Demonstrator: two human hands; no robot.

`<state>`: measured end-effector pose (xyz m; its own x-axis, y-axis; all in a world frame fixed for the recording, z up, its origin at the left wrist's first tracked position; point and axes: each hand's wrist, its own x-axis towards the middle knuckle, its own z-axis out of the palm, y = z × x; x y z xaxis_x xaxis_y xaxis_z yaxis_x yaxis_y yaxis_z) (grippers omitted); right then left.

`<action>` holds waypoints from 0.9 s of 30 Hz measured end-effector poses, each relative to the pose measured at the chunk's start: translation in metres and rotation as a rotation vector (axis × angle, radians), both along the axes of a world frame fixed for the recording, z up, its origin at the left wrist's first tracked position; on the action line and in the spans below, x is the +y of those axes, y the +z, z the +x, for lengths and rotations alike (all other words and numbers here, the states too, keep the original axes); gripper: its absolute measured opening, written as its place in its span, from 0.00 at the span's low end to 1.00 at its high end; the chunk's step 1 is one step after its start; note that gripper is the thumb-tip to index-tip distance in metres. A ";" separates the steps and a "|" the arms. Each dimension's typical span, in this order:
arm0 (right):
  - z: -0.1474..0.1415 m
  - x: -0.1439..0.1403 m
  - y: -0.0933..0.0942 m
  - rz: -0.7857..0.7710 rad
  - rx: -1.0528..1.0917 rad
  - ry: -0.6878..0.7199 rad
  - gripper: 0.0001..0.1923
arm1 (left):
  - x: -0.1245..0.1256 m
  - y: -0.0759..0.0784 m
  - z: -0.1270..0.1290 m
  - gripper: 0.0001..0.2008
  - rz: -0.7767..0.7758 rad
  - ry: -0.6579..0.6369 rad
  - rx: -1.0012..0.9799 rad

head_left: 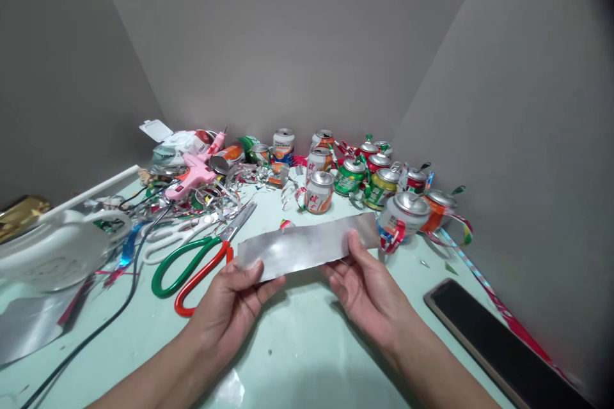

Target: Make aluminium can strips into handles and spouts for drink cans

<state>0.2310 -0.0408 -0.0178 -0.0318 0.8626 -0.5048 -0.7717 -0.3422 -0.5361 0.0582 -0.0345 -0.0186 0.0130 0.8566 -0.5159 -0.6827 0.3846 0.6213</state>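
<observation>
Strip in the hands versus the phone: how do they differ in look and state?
The strip is shiny silver; the phone has a dark face. The left hand and right hand hold the strip up; the phone lies on the table. Both the strip's ends are in view; the picture's edge cuts off the phone. Both look flat and oblong.

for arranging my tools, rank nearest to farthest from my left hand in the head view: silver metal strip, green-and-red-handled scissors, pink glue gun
1. Strip: in your left hand
2. Scissors: just left
3. Glue gun: back left
</observation>
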 end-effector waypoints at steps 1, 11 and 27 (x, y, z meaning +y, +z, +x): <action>-0.001 0.000 0.001 0.019 0.063 0.029 0.15 | -0.002 -0.002 0.002 0.11 0.001 -0.018 -0.013; -0.005 -0.006 0.001 0.207 0.317 0.255 0.36 | -0.017 -0.010 0.004 0.06 0.024 -0.270 0.001; 0.003 -0.002 0.001 0.170 0.238 0.012 0.23 | -0.014 -0.005 0.000 0.16 0.244 -0.639 0.407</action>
